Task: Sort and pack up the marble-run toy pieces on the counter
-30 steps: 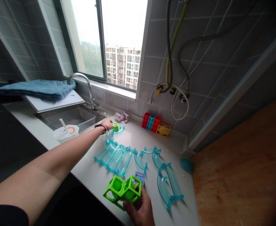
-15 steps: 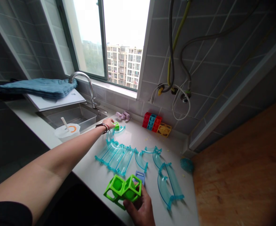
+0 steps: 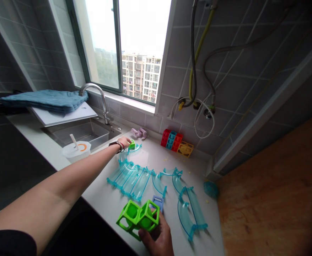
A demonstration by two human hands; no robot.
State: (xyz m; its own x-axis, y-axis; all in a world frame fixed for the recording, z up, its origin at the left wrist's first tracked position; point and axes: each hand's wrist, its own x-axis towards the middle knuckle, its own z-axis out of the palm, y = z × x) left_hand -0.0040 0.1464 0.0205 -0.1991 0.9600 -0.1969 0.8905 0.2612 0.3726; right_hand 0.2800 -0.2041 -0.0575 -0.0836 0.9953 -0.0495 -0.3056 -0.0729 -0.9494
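Note:
My left hand [image 3: 124, 142] reaches to the far side of the counter, its fingers closed on a small green cube block [image 3: 132, 144] beside a curved clear-blue track piece [image 3: 135, 148]. Close to me, my right hand [image 3: 160, 237] grips joined green cube blocks [image 3: 138, 217] with open frame sides, thumb at the lower edge. A periwinkle block [image 3: 158, 202] shows just behind them; whether it is joined to them I cannot tell. Between the hands lies a row of straight clear-blue track pieces [image 3: 129, 180]. More curved track pieces [image 3: 186, 215] lie to the right.
Red, blue and yellow blocks [image 3: 176, 141] stand along the tiled wall. A crumpled pink cloth [image 3: 139, 133] lies behind my left hand. On the left are a sink [image 3: 113, 132], faucet [image 3: 105, 103] and lidded cup [image 3: 76, 149]. A wooden panel [image 3: 273, 192] bounds the right side.
The view has shifted slightly. My left hand stays at the small green cube block, which shows a little more beside the fingers. My right hand still holds the joined green blocks, nearly unmoved.

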